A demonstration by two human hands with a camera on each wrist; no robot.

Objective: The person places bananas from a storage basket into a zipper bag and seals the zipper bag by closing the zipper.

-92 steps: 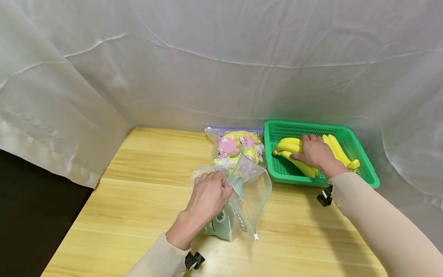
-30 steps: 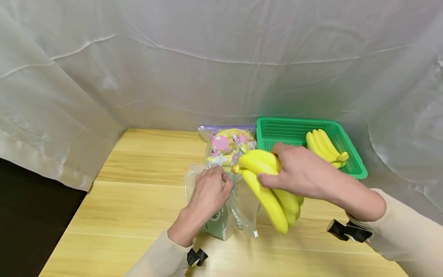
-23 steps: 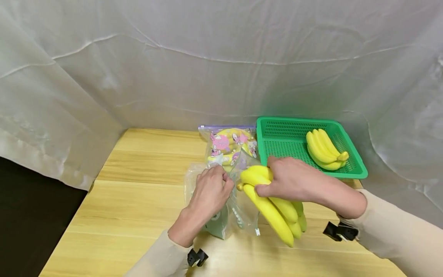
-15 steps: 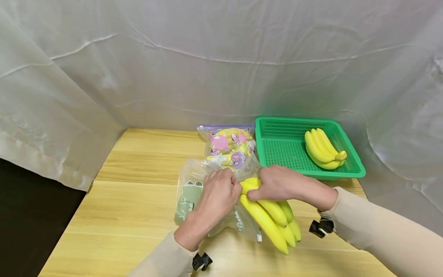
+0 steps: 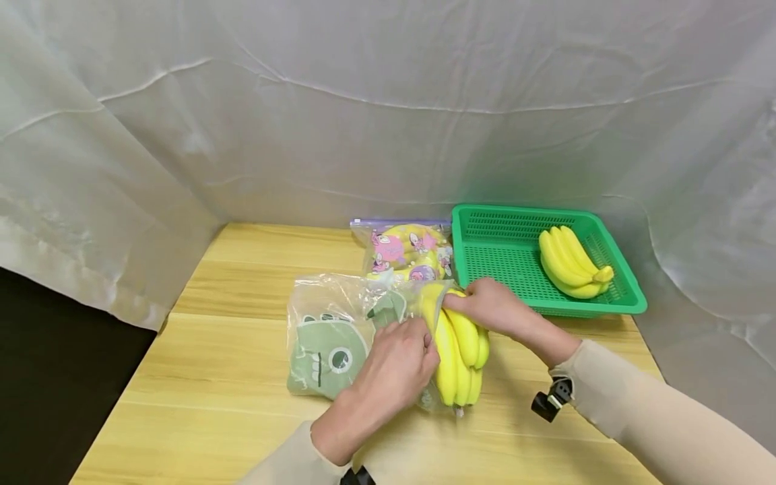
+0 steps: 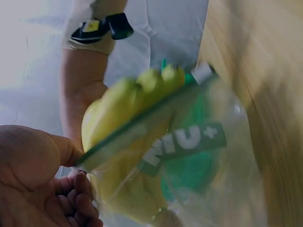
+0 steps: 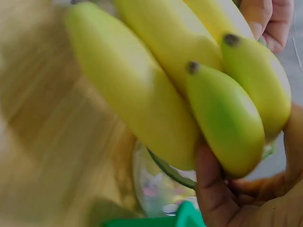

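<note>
My left hand [image 5: 400,360] pinches the mouth edge of a clear zip bag [image 5: 330,296] printed with a green one-eyed monster. My right hand [image 5: 491,306] grips a bunch of yellow bananas [image 5: 461,350], its stem end partly inside the bag's mouth. In the left wrist view the bag's green zip strip [image 6: 137,125] crosses in front of the bananas, with a white slider [image 6: 202,73] at its end. Greenish banana tips [image 7: 227,113] stick out toward the right wrist camera, and the right fingers curl round the bunch from below there.
A green basket [image 5: 630,296] stands at the back right with another banana bunch [image 5: 570,263] in it. Left of it lies a purple-topped zip bag [image 5: 388,249] holding bananas. A pale curtain [image 5: 364,155] closes off the back of the wooden table [image 5: 230,377].
My right hand has taken a banana bunch from the basket and carried it left to the bag's mouth. The bag has spread out leftward, showing its monster print.
</note>
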